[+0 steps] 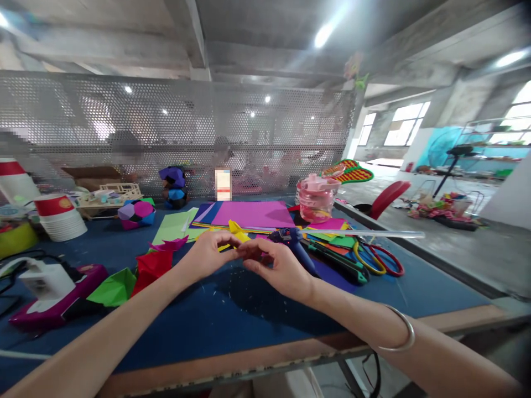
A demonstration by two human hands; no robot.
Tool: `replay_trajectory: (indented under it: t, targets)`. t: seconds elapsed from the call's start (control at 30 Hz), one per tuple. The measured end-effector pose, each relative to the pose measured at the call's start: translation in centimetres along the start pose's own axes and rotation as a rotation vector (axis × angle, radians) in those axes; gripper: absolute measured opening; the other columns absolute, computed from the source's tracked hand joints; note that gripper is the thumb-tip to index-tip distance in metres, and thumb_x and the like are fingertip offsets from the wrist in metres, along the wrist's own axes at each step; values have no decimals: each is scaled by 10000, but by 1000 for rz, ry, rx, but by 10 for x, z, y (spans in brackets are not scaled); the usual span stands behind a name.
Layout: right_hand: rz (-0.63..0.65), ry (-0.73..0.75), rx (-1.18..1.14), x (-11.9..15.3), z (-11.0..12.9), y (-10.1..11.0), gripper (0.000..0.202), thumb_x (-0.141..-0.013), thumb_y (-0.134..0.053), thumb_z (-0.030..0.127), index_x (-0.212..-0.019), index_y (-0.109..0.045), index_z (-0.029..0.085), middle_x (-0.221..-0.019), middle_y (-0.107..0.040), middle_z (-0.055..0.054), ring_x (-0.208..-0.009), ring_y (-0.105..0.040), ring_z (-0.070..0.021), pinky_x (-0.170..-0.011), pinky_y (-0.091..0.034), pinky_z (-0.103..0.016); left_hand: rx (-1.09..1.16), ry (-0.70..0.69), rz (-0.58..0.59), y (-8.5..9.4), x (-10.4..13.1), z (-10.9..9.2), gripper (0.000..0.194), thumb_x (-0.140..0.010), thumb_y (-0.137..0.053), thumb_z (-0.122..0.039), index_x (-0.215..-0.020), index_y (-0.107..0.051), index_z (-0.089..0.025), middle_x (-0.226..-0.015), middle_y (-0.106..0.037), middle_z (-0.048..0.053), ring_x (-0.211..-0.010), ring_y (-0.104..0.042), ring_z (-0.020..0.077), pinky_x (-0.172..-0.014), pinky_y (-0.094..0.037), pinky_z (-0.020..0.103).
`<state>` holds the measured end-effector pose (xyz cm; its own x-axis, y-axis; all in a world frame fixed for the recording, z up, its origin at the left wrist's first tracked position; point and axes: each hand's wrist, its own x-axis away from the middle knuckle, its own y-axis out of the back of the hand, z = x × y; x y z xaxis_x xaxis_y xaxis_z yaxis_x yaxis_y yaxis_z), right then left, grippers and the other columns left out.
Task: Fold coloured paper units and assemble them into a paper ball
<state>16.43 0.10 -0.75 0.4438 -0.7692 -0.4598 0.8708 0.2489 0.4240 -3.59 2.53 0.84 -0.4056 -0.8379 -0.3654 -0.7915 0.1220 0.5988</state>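
Note:
Over the near middle of the table, my left hand (213,254) and my right hand (286,268) meet at the fingertips. A yellow folded paper (238,230) sticks up between them, its lower part hidden by my fingers. My left hand is closed on it in a pinch. The fingers of my right hand are curled against the same piece. Just beyond my right hand lies a blue glue gun (296,243) with a long clear glue stick (373,234) in it. Coloured paper sheets (253,213) are stacked behind my hands.
Green folded paper (114,288), red folded paper (153,270) and a purple power strip (89,279) lie left. Paper cups (62,221) stand behind them. On the right are a dark green cutter (342,262), scissors (388,260) and a pink jug (316,199). A perforated screen (178,121) borders the back.

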Motion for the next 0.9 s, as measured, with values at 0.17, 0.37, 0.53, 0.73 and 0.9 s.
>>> replay_trajectory:
  t: [0.17, 0.37, 0.53, 0.73, 0.9]
  targets:
    - [-83, -34, -12, 0, -1, 1, 196, -831, -716, 372, -852, -688, 178, -807, -712, -23, -734, -635, -155, -676, -477, -259, 67, 41, -11, -8, 4, 0, 176, -776, -692, -339, -843, -755, -188, -880, -763, 50, -878, -690, 232, -813, -506, 315]
    - [-139, -72, 22, -1, -4, 0, 322, -780, -742, 482, -749, -643, 178, -702, -658, -7, -635, -559, -136, -599, -438, -252, 53, 8, -56, -11, 6, -4, 138, -765, -687, -310, -776, -755, -190, -805, -757, 30, -817, -676, 218, -786, -498, 314]
    - [-125, -64, 7, -1, -3, 0, 289, -796, -726, 451, -764, -629, 181, -711, -636, -6, -643, -542, -134, -608, -428, -250, 143, 75, -34, -11, 6, -4, 164, -726, -722, -343, -759, -763, -187, -788, -758, 43, -809, -679, 228, -761, -514, 320]
    - [-60, -17, -10, 1, 3, -1, 215, -830, -691, 354, -758, -587, 180, -717, -598, 6, -656, -517, -125, -622, -416, -244, 279, 117, 1, -11, 5, -2, 313, -749, -696, -466, -706, -742, -159, -686, -728, 37, -649, -648, 177, -613, -491, 268]
    - [-70, -63, 13, 1, 2, 0, 162, -846, -663, 312, -761, -651, 175, -702, -638, 1, -636, -553, -129, -605, -432, -244, 301, 139, -78, -6, 4, 1, 318, -725, -729, -477, -746, -742, -160, -721, -739, 42, -665, -659, 182, -613, -495, 266]
